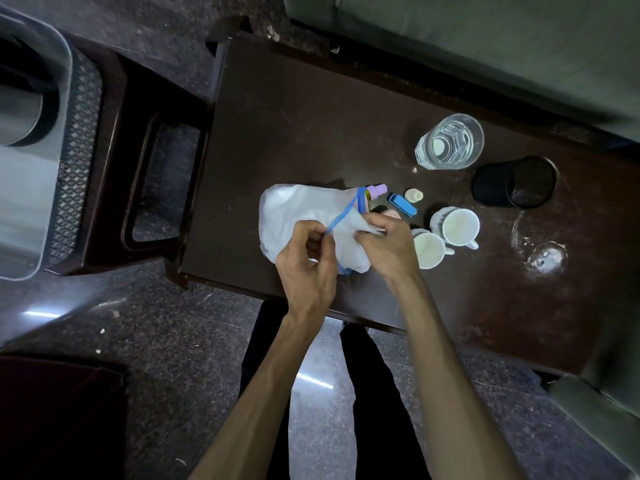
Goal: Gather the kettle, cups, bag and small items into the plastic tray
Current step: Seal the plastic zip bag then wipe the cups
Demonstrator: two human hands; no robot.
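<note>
A dark brown wooden coffee table (311, 109) with a scuffed, stained top stands on a speckled grey stone floor (166, 358) that catches streaks of ceiling light. Pushed up against its left end is a dark brown stool with an open frame (138, 98). Along the far side of the table runs a grey-green upholstered sofa (485, 39), and another cushion in the same cloth (599, 410) pokes in at the lower right corner. A dark maroon piece of furniture (59, 417) fills the lower left corner; what it is I cannot tell. A white smudge (547, 256) marks the table's right part.
</note>
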